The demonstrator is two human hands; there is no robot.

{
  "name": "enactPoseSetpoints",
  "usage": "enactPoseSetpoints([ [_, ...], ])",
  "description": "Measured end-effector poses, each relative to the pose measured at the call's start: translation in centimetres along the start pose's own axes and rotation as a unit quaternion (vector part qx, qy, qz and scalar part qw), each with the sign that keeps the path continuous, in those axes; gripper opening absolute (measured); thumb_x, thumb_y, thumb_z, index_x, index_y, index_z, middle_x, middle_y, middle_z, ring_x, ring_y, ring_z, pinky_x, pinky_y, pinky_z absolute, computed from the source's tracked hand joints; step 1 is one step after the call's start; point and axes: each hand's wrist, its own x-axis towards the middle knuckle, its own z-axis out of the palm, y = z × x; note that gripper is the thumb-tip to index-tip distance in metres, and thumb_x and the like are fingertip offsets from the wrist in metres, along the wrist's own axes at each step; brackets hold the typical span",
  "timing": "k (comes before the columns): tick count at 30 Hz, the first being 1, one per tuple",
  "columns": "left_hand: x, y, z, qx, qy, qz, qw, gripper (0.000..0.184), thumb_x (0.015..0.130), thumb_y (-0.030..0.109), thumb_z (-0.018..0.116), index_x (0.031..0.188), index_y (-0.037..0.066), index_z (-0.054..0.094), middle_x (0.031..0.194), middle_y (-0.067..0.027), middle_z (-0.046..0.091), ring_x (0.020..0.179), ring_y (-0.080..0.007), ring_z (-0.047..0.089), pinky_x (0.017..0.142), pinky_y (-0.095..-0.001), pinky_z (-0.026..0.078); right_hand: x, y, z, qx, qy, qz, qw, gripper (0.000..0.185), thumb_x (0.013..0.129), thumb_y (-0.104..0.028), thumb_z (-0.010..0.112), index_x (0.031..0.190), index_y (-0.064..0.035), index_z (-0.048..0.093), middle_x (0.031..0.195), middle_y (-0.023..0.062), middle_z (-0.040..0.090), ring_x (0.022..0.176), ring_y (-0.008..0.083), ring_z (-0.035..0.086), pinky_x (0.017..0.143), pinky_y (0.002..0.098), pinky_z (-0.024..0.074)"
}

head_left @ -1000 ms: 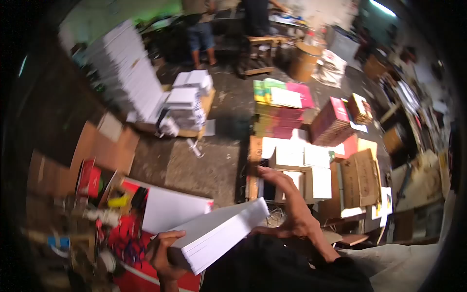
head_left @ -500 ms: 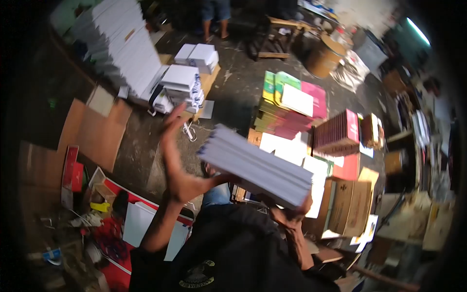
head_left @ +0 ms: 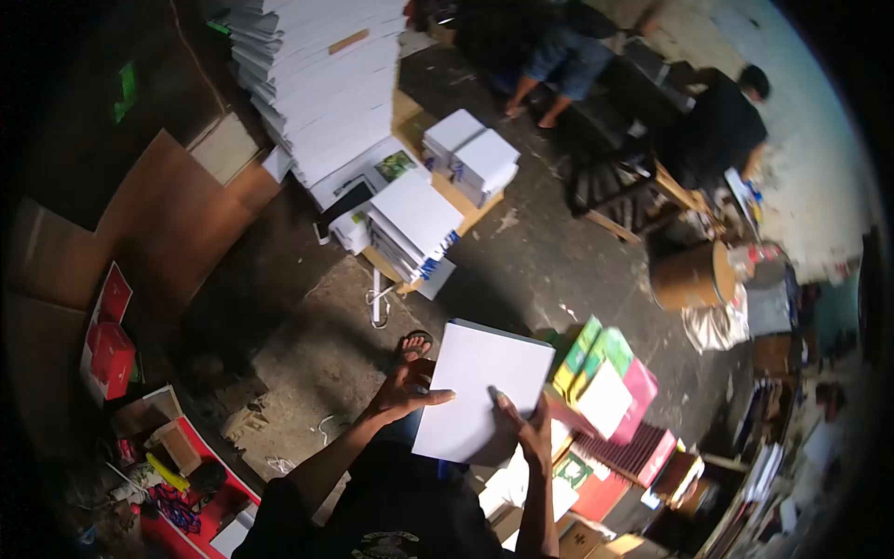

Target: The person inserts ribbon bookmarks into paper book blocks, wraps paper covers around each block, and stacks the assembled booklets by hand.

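Note:
A thick stack of white paper sheets [head_left: 480,368] is held in front of my body, its blank top face turned up toward me. My left hand [head_left: 402,395] grips its left edge, the thumb lying over the top sheet. On the lower right side, my right hand [head_left: 529,430] is closed on the same stack, thumb on top; the fingers below are hidden. Just right of the stack stand piles of green, yellow and pink covers [head_left: 605,359], with a white sheet [head_left: 605,401] on top.
Ahead, white paper bundles [head_left: 416,214] sit on a board before a tall stack of paper [head_left: 340,84]. A brown drum [head_left: 694,277] stands at right. Two people are farther off, one in a black shirt [head_left: 712,130]. Cardboard [head_left: 168,219] lies left; my sandalled foot [head_left: 415,347] is on the floor.
My left hand, open and off the stack before, has closed on its left edge. The stack has turned from edge-on to flat. My view has swung toward the left.

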Motion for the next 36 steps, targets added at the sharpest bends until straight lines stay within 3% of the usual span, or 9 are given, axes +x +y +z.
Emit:
enactPoseSetpoints([
  [3,4.9,-2.2,-2.9,-0.099,0.100,-0.122,0.983,0.043,0.077,0.015,0.083,0.113,0.003,0.063,0.096,-0.0041,0.069,0.088,-0.0138,0.065,0.081,-0.0296,0.053,11.8,0.4,2.6,-0.090,-0.194,0.061,0.975,0.053,0.080,-0.033,0.081,0.115,0.0026,0.063,0.102,0.0107,0.069,0.091,0.0180,0.065,0.082,0.0347,0.0527],
  [5,8.6,-3.1,-4.8,-0.092,0.116,-0.135,0.980,0.040,0.078,0.014,0.083,0.110,0.002,0.063,0.095,-0.0049,0.069,0.087,-0.0128,0.065,0.079,-0.0280,0.053,17.4,1.6,5.9,-0.007,-0.183,0.079,0.980,0.046,0.081,-0.030,0.081,0.109,0.0027,0.066,0.093,0.0092,0.071,0.083,0.0146,0.065,0.076,0.0323,0.0533],
  [8,13.9,-8.1,-7.8,-0.173,0.194,-0.152,0.954,0.035,0.079,0.019,0.083,0.101,0.001,0.063,0.092,-0.0050,0.068,0.082,-0.0109,0.064,0.072,-0.0247,0.052,25.6,2.0,9.8,-0.092,-0.178,0.009,0.980,0.039,0.083,-0.029,0.080,0.104,0.0023,0.069,0.087,0.0064,0.071,0.077,0.0115,0.063,0.070,0.0305,0.0526],
  [11,18.9,-9.6,-11.7,-0.037,0.249,-0.190,0.949,0.036,0.081,0.027,0.082,0.098,0.002,0.064,0.088,-0.0046,0.068,0.079,-0.0109,0.064,0.064,-0.0247,0.050,33.5,2.6,14.1,-0.071,-0.216,-0.021,0.974,0.035,0.084,-0.028,0.077,0.106,-0.0015,0.070,0.085,0.0091,0.072,0.077,0.0111,0.065,0.071,0.0324,0.0534],
  [13,21.7,-9.6,-13.4,-0.106,0.298,-0.194,0.929,0.039,0.080,0.033,0.082,0.097,0.003,0.064,0.086,-0.0039,0.067,0.078,-0.0117,0.064,0.061,-0.0234,0.050,38.4,2.6,16.5,-0.103,-0.244,-0.056,0.963,0.036,0.083,-0.026,0.078,0.108,-0.0015,0.070,0.088,0.0086,0.073,0.078,0.0121,0.065,0.072,0.0326,0.0534],
  [18,26.9,-11.6,-18.4,-0.141,0.315,-0.169,0.923,0.044,0.082,0.033,0.080,0.107,0.005,0.059,0.102,-0.0058,0.064,0.096,-0.0174,0.065,0.082,-0.0383,0.058,47.0,0.2,22.8,-0.138,-0.257,-0.100,0.951,0.045,0.081,-0.028,0.079,0.114,0.0003,0.067,0.100,0.0125,0.073,0.087,0.0164,0.067,0.077,0.0326,0.0536],
  [24,31.6,-14.7,-21.6,-0.170,0.332,-0.172,0.912,0.055,0.079,0.041,0.081,0.109,0.003,0.056,0.106,-0.0125,0.062,0.105,-0.0236,0.062,0.095,-0.0433,0.053,53.3,-0.3,27.0,-0.171,-0.284,-0.138,0.933,0.047,0.080,-0.030,0.081,0.112,0.0008,0.067,0.101,0.0131,0.072,0.087,0.0179,0.067,0.081,0.0330,0.0536],
  [29,32.1,-17.0,-21.8,-0.151,0.318,-0.157,0.923,0.057,0.078,0.041,0.081,0.107,-0.001,0.055,0.101,-0.0143,0.059,0.096,-0.0230,0.064,0.085,-0.0395,0.059,56.2,2.0,27.4,-0.174,-0.322,-0.077,0.927,0.065,0.078,-0.037,0.083,0.122,0.0040,0.059,0.103,0.0196,0.070,0.092,0.0222,0.068,0.081,0.0353,0.0544],
  [36,31.3,-15.4,-21.4,-0.113,0.266,-0.170,0.942,0.059,0.085,0.042,0.074,0.121,0.000,0.053,0.114,-0.0190,0.062,0.104,-0.0260,0.064,0.086,-0.0381,0.057,56.0,1.7,27.0,-0.182,-0.297,-0.061,0.935,0.061,0.078,-0.033,0.083,0.121,0.0032,0.058,0.105,0.0236,0.068,0.095,0.0293,0.067,0.082,0.0391,0.0528],
])
